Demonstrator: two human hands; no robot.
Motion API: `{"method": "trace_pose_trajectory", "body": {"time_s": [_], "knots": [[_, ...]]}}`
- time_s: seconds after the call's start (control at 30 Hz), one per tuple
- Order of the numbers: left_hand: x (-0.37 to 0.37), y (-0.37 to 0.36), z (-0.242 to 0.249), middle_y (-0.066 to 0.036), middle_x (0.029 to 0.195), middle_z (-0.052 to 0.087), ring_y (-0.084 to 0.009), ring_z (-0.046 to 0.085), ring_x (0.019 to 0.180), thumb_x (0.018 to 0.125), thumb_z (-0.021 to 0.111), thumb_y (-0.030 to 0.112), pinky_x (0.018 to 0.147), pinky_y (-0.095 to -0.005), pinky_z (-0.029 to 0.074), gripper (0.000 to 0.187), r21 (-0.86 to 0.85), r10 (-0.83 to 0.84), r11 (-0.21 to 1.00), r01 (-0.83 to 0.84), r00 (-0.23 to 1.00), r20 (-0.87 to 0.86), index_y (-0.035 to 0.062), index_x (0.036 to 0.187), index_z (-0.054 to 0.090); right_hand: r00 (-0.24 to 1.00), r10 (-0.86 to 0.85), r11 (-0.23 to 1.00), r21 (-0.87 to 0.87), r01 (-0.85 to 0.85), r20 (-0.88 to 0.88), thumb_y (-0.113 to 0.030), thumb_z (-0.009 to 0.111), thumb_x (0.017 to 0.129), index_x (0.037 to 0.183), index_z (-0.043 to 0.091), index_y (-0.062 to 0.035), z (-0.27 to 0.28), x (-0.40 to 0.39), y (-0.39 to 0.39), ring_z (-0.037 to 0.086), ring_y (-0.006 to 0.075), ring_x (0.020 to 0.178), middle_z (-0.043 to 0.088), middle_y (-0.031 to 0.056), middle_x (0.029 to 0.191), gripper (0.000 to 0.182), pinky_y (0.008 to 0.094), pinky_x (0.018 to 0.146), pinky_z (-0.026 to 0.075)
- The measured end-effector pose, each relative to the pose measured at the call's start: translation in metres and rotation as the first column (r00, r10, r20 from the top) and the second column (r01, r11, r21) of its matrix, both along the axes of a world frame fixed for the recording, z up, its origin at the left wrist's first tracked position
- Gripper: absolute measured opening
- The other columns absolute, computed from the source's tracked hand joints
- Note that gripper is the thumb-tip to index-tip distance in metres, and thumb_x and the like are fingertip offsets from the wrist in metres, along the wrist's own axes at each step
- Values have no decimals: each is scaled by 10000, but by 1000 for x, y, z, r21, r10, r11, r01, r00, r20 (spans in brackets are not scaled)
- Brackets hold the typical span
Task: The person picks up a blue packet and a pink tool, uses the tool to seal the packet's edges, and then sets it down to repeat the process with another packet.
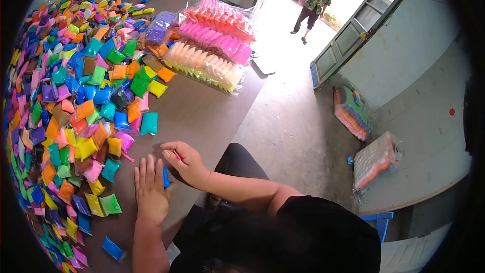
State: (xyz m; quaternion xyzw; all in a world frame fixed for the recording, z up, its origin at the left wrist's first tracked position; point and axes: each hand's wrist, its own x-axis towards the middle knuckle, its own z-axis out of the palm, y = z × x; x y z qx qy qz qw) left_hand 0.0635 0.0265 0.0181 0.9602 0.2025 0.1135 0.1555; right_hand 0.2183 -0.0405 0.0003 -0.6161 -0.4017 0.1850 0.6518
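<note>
Left hand point(150, 188) flat, palm down on the brown bench point(194, 121), fingers extended, not clenched; small blue packet point(166, 177) right beside it, between fingers and thumb, can't tell if pressed. Right hand point(187, 166) just beside it, over the bench, fingers curled around a small pink item point(177, 155), mostly hidden, type unclear. Big heap of colored packets point(86, 147) covers the left side of the bench: orange, green, yellow, blue, pink, purple, brown. Teal packet point(148, 123) at the heap's edge, ahead of the hands; loose blue pouch point(113, 249) left of the left forearm. Clear bags of packets point(209, 45) in rows (red, pink, peach, yellow-green) at the far end. More bagged stacks point(352, 114) on the floor point(283, 106) at right. Person point(316, 0) outside the open door point(348, 38).
</note>
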Motion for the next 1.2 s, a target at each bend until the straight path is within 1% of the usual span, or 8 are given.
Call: {"method": "trace_pose_trajectory", "body": {"time_s": [0.13,0.2,0.23,0.37,0.5,0.67,0.83,1.2], "knots": [[3,-9,12,-194,1542,273,-368,212,1448,780,740,270,1181,-525,133,799,-43,41,998,-41,999,11,49,1449,362,998,42,990,-138,-36,44,-223,659,915,1181,592,-36,3,12,-13,579,177,922,607,87,1006,331,296,814,474],[2,-8,13,-197,1539,275,-368,203,1449,771,743,325,1177,-533,129,823,-74,43,996,-44,999,-26,56,1450,363,920,40,981,-191,39,390,-285,703,872,1257,540,-43,5,23,-22,579,241,1018,591,131,1097,483,344,880,475],[1,-8,12,-202,1543,264,-374,199,1450,772,739,327,1174,-537,133,844,-46,30,998,-32,999,-29,46,1460,338,959,75,970,-244,-6,275,-334,714,844,1261,516,-40,7,27,-29,557,360,1093,556,204,1192,547,425,918,459],[6,-5,2,-209,1548,246,-380,199,1448,779,745,336,1168,-545,143,870,-23,54,998,-54,998,-22,35,1471,312,879,201,909,-417,-3,433,-236,617,906,1046,598,-32,9,43,-39,564,387,946,586,194,973,248,438,807,464],[-2,-8,4,-212,1554,224,-378,187,1452,787,753,327,1173,-528,138,890,-243,185,961,-133,961,206,27,1481,283,918,227,946,-297,-129,325,-219,560,977,1041,637,-26,7,51,-43,582,207,928,610,85,946,218,322,829,456],[-10,-14,4,-205,1409,451,-369,403,1327,816,705,178,1088,-450,351,563,33,34,999,-43,975,222,-18,1308,514,959,214,953,-254,-164,185,-239,501,1005,1040,651,-21,13,47,-46,572,186,949,613,77,946,266,314,851,441],[-9,-26,-13,-146,1296,548,-310,504,1203,804,695,158,1027,-426,412,448,221,0,974,-40,984,177,-2,1210,593,933,243,910,-396,-125,265,-176,546,967,1064,651,-16,22,47,-37,584,220,938,603,94,945,214,306,835,445],[-17,-20,-7,-131,1357,475,-296,421,1282,813,697,180,1093,-429,342,485,63,-29,998,19,987,159,11,1247,564,741,262,915,-403,13,618,-151,680,820,914,712,-114,19,11,-17,645,307,774,644,79,876,106,396,678,527]]}}
